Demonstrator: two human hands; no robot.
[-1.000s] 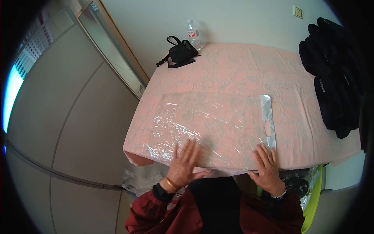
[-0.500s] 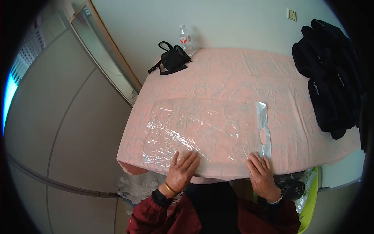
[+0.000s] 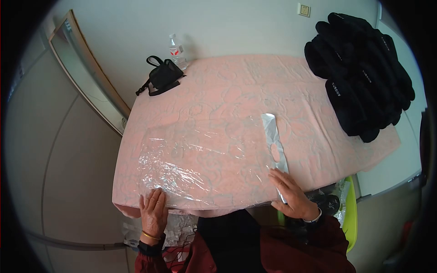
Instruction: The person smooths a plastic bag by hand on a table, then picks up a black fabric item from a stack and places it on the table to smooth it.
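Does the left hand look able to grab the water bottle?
Probably not without leaning: the left hand is at the near edge of the table; the bottle stands by the wall, behind the black pouch.

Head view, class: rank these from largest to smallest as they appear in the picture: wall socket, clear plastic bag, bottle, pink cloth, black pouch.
1. Pink cloth
2. Clear plastic bag
3. Black pouch
4. Bottle
5. Wall socket
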